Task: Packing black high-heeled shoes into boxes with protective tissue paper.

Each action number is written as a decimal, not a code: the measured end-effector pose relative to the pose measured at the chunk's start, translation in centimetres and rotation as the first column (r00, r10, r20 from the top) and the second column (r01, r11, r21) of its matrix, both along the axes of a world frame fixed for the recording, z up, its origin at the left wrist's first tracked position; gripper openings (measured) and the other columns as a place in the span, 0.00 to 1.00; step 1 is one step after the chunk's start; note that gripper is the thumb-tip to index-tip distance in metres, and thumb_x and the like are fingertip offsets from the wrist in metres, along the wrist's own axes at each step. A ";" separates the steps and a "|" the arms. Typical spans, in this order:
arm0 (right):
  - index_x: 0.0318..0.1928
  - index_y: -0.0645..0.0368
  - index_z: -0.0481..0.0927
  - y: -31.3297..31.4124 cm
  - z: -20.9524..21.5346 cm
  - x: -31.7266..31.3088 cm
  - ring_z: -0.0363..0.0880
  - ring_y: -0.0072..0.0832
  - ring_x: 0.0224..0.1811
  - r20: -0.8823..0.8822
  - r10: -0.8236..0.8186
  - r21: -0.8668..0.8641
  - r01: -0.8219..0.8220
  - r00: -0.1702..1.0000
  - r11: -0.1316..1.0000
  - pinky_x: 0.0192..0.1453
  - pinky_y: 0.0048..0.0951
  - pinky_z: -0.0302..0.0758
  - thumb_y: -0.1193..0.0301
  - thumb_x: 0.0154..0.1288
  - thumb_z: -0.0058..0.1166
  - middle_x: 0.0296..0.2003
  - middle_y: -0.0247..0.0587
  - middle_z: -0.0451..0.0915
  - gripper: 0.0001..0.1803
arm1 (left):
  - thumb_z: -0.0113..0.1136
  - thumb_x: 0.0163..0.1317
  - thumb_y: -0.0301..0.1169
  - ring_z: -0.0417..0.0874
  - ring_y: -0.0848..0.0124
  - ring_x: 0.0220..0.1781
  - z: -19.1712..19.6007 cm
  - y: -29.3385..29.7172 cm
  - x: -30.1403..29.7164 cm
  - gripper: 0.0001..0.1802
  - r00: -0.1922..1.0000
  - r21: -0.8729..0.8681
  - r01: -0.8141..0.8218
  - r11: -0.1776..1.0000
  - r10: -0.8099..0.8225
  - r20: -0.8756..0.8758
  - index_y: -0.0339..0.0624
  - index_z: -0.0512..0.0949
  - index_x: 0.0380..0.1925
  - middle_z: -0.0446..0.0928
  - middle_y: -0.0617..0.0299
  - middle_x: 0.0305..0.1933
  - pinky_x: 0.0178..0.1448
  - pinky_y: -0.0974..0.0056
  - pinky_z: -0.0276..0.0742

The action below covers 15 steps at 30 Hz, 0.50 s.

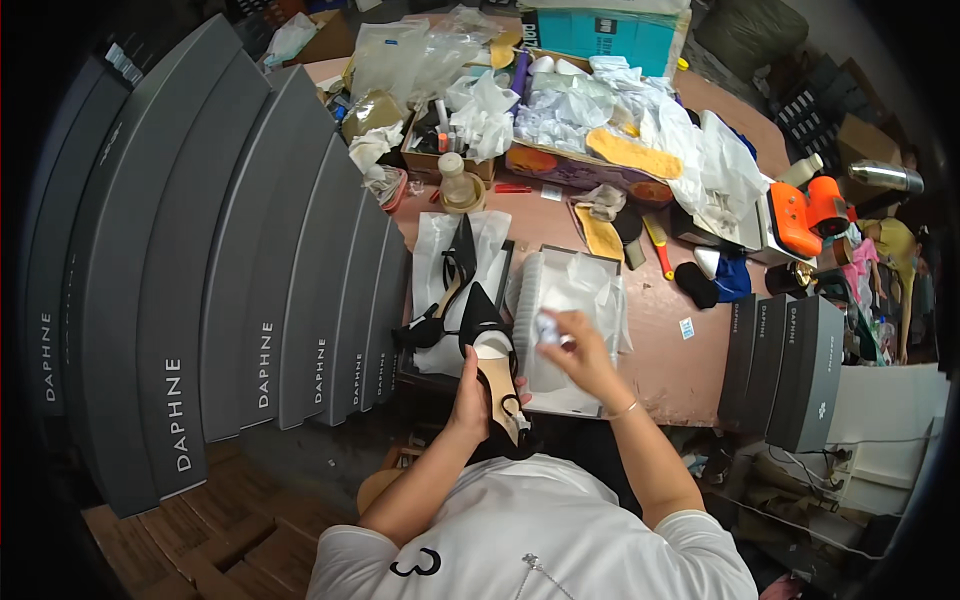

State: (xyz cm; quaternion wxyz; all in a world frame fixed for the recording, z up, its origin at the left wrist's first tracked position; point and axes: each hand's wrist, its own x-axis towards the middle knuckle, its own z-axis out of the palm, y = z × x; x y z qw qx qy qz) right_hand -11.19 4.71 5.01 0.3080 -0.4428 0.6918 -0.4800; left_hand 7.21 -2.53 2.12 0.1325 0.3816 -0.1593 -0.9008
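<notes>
My left hand (467, 402) is closed around a black pointed slingback shoe (483, 312), its beige insole facing up and something white tucked inside toward the toe. In my right hand (583, 358), just right of the shoe, the fingers pinch a small crumpled white wad (547, 328), perhaps tissue or cloth; they do not touch the shoe. Another black heeled shoe (458, 262) lies on white tissue paper (490, 228) in a dark box part. Beneath my right hand is an open shoebox half (570, 408) lined with white paper.
Tall stacks of grey shoeboxes (170, 280) rise at the left, with a shorter stack (800, 370) at the right. A glue bottle (455, 182), a red-and-yellow handled tool (658, 245) and a carton of crumpled paper (560, 160) occupy the pink table (660, 370).
</notes>
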 end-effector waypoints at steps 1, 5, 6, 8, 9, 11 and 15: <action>0.59 0.56 0.73 0.5 0.4 1.5 0.76 0.28 0.38 0.014 0.128 0.018 -0.129 0.992 0.992 0.35 0.24 0.76 0.73 0.54 0.65 0.38 0.41 0.72 0.30 | 0.33 0.63 0.69 0.82 0.66 0.42 0.4 0.0 -0.5 0.41 0.999 -0.008 0.009 1.000 -0.009 -0.037 0.42 0.68 0.53 0.77 0.58 0.45 0.42 0.58 0.83; 0.50 0.57 0.73 0.1 -0.9 4.0 0.77 0.40 0.39 -0.405 0.021 0.103 0.023 0.914 0.994 0.41 0.36 0.76 0.69 0.50 0.68 0.40 0.45 0.73 0.27 | 0.33 0.66 0.66 0.81 0.66 0.42 0.3 2.3 -1.6 0.36 0.987 -0.126 0.158 0.979 -0.157 0.023 0.45 0.68 0.51 0.77 0.57 0.42 0.43 0.60 0.81; 0.51 0.58 0.73 0.3 -0.4 4.0 0.77 0.40 0.40 -0.397 -0.041 0.035 0.060 0.917 0.998 0.43 0.36 0.75 0.68 0.49 0.68 0.41 0.46 0.73 0.28 | 0.33 0.68 0.63 0.82 0.67 0.36 0.2 2.5 -1.7 0.34 0.992 -0.093 0.115 0.989 -0.111 0.053 0.43 0.69 0.49 0.76 0.57 0.42 0.39 0.62 0.81; 0.53 0.59 0.72 1.1 1.0 3.9 0.76 0.42 0.42 -0.370 -0.157 -0.101 0.128 0.916 0.987 0.47 0.36 0.75 0.66 0.49 0.68 0.42 0.48 0.74 0.30 | 0.33 0.69 0.61 0.81 0.68 0.27 0.6 2.1 -0.9 0.33 0.961 -0.095 0.278 0.956 -0.275 0.039 0.40 0.71 0.46 0.77 0.57 0.34 0.31 0.65 0.80; 0.58 0.61 0.71 1.3 0.6 3.5 0.76 0.43 0.46 -0.358 -0.290 -0.148 0.253 0.888 0.956 0.52 0.34 0.73 0.66 0.51 0.68 0.45 0.51 0.75 0.33 | 0.32 0.69 0.61 0.80 0.68 0.25 1.3 2.7 -1.0 0.34 0.949 -0.104 0.315 0.943 -0.314 0.024 0.40 0.71 0.45 0.77 0.57 0.31 0.29 0.66 0.80; 0.62 0.62 0.68 2.3 -0.8 3.1 0.76 0.42 0.49 -0.078 -0.203 -0.056 0.199 0.976 0.978 0.53 0.33 0.72 0.67 0.52 0.67 0.48 0.52 0.76 0.36 | 0.34 0.68 0.62 0.80 0.69 0.23 1.4 4.0 -1.8 0.35 0.925 -0.125 0.375 0.919 -0.379 -0.009 0.38 0.71 0.46 0.77 0.58 0.32 0.29 0.66 0.79; 0.62 0.64 0.67 4.1 -1.3 0.3 0.76 0.40 0.51 -0.230 -0.184 0.014 0.192 0.956 0.981 0.54 0.32 0.71 0.73 0.58 0.60 0.50 0.55 0.76 0.31 | 0.51 0.68 0.48 0.76 0.74 0.50 0.7 2.2 -1.4 0.30 0.872 -0.221 0.468 0.855 -0.488 -0.040 0.39 0.62 0.61 0.72 0.60 0.50 0.51 0.66 0.74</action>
